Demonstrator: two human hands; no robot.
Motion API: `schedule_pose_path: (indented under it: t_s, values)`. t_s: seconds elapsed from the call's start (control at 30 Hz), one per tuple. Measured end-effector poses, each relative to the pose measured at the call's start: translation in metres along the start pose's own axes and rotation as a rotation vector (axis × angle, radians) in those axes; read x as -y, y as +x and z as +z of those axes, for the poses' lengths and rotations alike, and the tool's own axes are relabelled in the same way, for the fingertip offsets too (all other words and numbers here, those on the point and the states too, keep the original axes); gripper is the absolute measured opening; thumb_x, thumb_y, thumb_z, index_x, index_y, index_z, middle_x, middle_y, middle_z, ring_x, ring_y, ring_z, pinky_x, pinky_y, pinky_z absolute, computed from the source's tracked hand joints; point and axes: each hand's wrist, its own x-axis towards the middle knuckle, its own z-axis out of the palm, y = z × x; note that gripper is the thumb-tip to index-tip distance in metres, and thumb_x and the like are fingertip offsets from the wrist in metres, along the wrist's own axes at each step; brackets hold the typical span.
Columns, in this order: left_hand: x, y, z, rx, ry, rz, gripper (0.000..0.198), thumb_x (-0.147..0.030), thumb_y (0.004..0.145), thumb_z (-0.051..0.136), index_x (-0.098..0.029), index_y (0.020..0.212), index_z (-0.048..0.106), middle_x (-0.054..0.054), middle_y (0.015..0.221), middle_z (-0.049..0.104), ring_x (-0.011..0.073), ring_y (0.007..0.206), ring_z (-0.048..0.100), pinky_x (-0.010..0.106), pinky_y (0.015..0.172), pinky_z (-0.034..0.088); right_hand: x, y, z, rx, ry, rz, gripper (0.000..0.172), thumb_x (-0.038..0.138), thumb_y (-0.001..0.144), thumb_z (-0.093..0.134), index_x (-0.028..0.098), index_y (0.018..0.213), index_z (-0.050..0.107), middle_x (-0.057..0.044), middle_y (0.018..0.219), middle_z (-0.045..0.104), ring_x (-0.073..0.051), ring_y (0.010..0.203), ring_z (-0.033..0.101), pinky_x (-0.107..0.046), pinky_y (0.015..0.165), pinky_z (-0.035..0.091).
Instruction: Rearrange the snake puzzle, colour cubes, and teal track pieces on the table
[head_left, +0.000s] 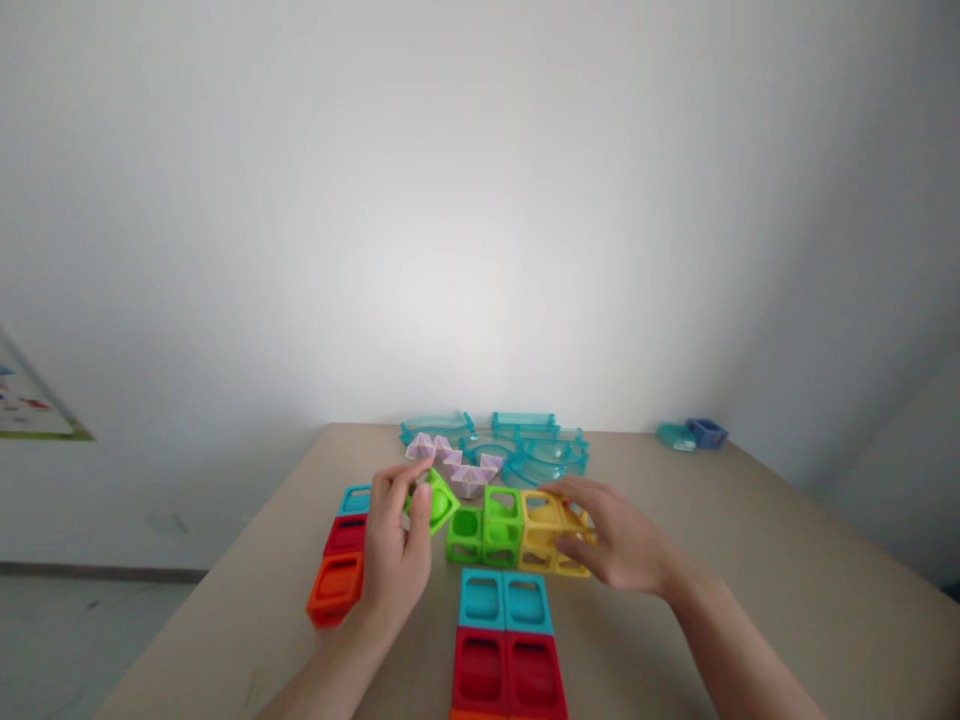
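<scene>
My left hand (397,535) pinches a green cube block (442,502), tilted and held in the air left of a row of stacked blocks. In that row, green cube blocks (501,530) stand beside yellow cube blocks (541,530), with the lower left green one a single block high. Over the right end of the yellow blocks my right hand (611,535) is curled, thumb in front and fingers behind and on top. Closer to me lie light blue blocks (504,600) and red blocks (508,672) in two columns, with orange ones cut off at the frame's bottom.
Left of my left hand runs a line of blue, red and orange blocks (335,585). Clear teal track pieces (544,455) and pale purple triangular pieces (469,475) lie toward the wall. A dark blue open box (706,433) and a teal piece (676,437) sit at the far right.
</scene>
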Motion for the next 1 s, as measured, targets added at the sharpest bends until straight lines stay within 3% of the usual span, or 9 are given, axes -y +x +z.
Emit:
schedule_pose_path:
  t_s: [0.2, 0.33, 0.43, 0.5, 0.73, 0.93, 1.0]
  values:
    - [0.015, 0.021, -0.015, 0.007, 0.322, 0.047, 0.032, -0.034, 0.091, 0.049, -0.018, 0.115, 0.063, 0.011, 0.100, 0.049, 0.0229, 0.095, 0.055, 0.037, 0.086, 0.049, 0.003, 0.001, 0.005, -0.066, -0.058, -0.059, 0.043, 0.028, 0.079, 0.058, 0.017, 0.121, 0.057, -0.011, 0.117, 0.064, -0.026, 0.106, 0.060, -0.039, 0.093, 0.045]
    - [0.034, 0.044, -0.039, -0.109, 0.443, -0.098, 0.035, -0.037, 0.085, 0.058, -0.016, 0.112, 0.063, 0.008, 0.090, 0.053, 0.0222, 0.083, 0.057, 0.037, 0.083, 0.050, 0.001, 0.002, 0.011, -0.080, -0.065, -0.061, 0.042, 0.027, 0.079, 0.056, 0.017, 0.120, 0.058, -0.011, 0.118, 0.065, -0.025, 0.107, 0.061, -0.037, 0.092, 0.045]
    - [0.050, 0.054, -0.050, -0.129, 0.538, -0.196, 0.035, -0.038, 0.082, 0.061, -0.016, 0.109, 0.063, 0.006, 0.080, 0.054, 0.0253, 0.089, 0.056, 0.038, 0.084, 0.049, 0.000, 0.002, 0.013, -0.086, -0.074, -0.058, 0.042, 0.027, 0.079, 0.055, 0.017, 0.120, 0.059, -0.011, 0.118, 0.065, -0.026, 0.107, 0.061, -0.038, 0.093, 0.045]
    - [0.058, 0.054, -0.050, -0.047, 0.585, -0.240, 0.035, -0.036, 0.082, 0.059, -0.016, 0.111, 0.061, 0.007, 0.085, 0.054, 0.0239, 0.088, 0.057, 0.037, 0.085, 0.049, 0.000, 0.002, 0.012, -0.093, -0.081, -0.057, 0.043, 0.028, 0.079, 0.054, 0.018, 0.120, 0.059, -0.011, 0.118, 0.065, -0.026, 0.107, 0.061, -0.038, 0.093, 0.046]
    - [0.068, 0.042, -0.041, 0.480, 0.731, -0.331, 0.044, -0.040, 0.082, 0.057, -0.016, 0.119, 0.053, 0.013, 0.101, 0.059, 0.0266, 0.091, 0.062, 0.037, 0.084, 0.047, -0.004, 0.001, 0.008, -0.049, -0.062, -0.052, 0.048, 0.029, 0.076, 0.059, 0.017, 0.123, 0.058, -0.011, 0.119, 0.065, -0.026, 0.108, 0.060, -0.040, 0.094, 0.045]
    - [0.063, 0.045, -0.047, 0.667, 0.630, -0.228, 0.029, -0.029, 0.083, 0.054, -0.023, 0.110, 0.063, 0.011, 0.113, 0.063, 0.0257, 0.100, 0.063, 0.036, 0.091, 0.045, -0.008, 0.001, 0.007, -0.020, -0.035, -0.005, 0.044, 0.029, 0.076, 0.061, 0.016, 0.118, 0.060, -0.011, 0.110, 0.067, -0.024, 0.094, 0.063, -0.036, 0.086, 0.048]
    - [0.060, 0.044, -0.049, 0.724, 0.638, -0.176, 0.027, -0.024, 0.085, 0.050, -0.026, 0.108, 0.064, 0.010, 0.121, 0.061, 0.0277, 0.105, 0.061, 0.045, 0.096, 0.041, -0.007, 0.001, 0.006, -0.018, -0.024, 0.006, 0.045, 0.028, 0.075, 0.064, 0.016, 0.118, 0.061, -0.010, 0.107, 0.068, -0.023, 0.090, 0.064, -0.034, 0.084, 0.048]
